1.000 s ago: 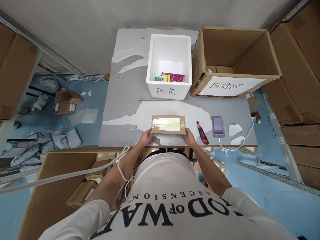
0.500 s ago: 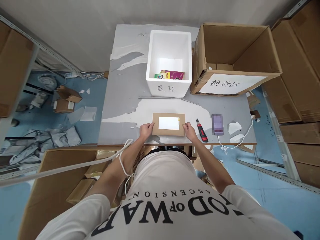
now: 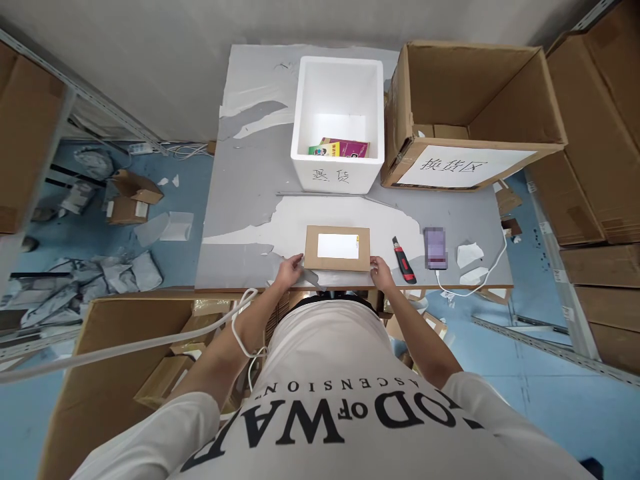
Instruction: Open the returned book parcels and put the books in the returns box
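A small flat cardboard box [image 3: 313, 248] with a white label [image 3: 338, 246] lies on the table near its front edge. My left hand [image 3: 290, 271] is beside the box's lower left corner, its fingers loosely extended toward the side. Close to the lower right corner is my right hand [image 3: 381, 273], fingers likewise loose at the edge. Neither hand is wrapped around the box; whether the fingertips touch it is hard to see. To the right of my right hand lies a red and black utility knife [image 3: 404, 261].
Behind the box stand a white foam bin [image 3: 338, 175] holding colourful packets [image 3: 345, 148] and a large open carton [image 3: 467, 167]. A phone [image 3: 435, 248] with a white cable and paper scraps [image 3: 470, 253] lie at the right. A white hose [image 3: 150, 340] crosses my left forearm.
Both hands have loosened from the box's sides and slid slightly toward me. The box stays in nearly the same place on the table.
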Demonstrator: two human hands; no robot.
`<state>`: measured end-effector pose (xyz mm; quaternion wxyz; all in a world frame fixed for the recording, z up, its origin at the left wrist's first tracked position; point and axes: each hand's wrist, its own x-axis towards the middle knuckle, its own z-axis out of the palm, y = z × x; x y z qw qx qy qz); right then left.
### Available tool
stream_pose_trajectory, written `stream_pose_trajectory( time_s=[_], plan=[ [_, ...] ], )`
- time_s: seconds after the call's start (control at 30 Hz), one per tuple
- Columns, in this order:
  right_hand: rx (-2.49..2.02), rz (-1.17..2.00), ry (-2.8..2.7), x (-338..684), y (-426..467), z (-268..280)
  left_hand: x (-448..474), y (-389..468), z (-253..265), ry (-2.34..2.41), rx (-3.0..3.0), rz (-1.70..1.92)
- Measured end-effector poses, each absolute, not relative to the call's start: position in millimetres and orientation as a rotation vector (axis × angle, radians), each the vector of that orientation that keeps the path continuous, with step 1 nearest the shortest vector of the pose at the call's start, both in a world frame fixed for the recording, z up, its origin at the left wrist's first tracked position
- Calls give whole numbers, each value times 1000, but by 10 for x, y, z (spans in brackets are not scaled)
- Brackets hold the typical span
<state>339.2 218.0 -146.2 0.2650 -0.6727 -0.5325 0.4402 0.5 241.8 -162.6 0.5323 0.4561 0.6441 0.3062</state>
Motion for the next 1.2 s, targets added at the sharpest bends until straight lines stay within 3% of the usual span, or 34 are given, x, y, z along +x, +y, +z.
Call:
stream_pose_trajectory(
  time_s=[0.17,0.37,0.67,0.93,1.1,1.2],
  plan=[
    [-1762,1291,-1476,3354,2132,-1561,76,2314,-1683,1413,1080,705],
    [-1535,1418,-1299,3376,2273,-1317,165,2448,-1330,1349,1097,821],
    [-1781,1189,-1353,3326,2521,-890,286,2686,-878,1764,1397,641],
    [-1890,1130,-1444,3417,2692,-943,487,2834,-800,1835,1232,638],
    [-2472,649,-1538,3807,2449,-1171,527,2801,-877,1917,1088,683],
    [-2724,690,-1455,4037,2345,-1301,553,2781,-938,1908,978,701]
  ],
)
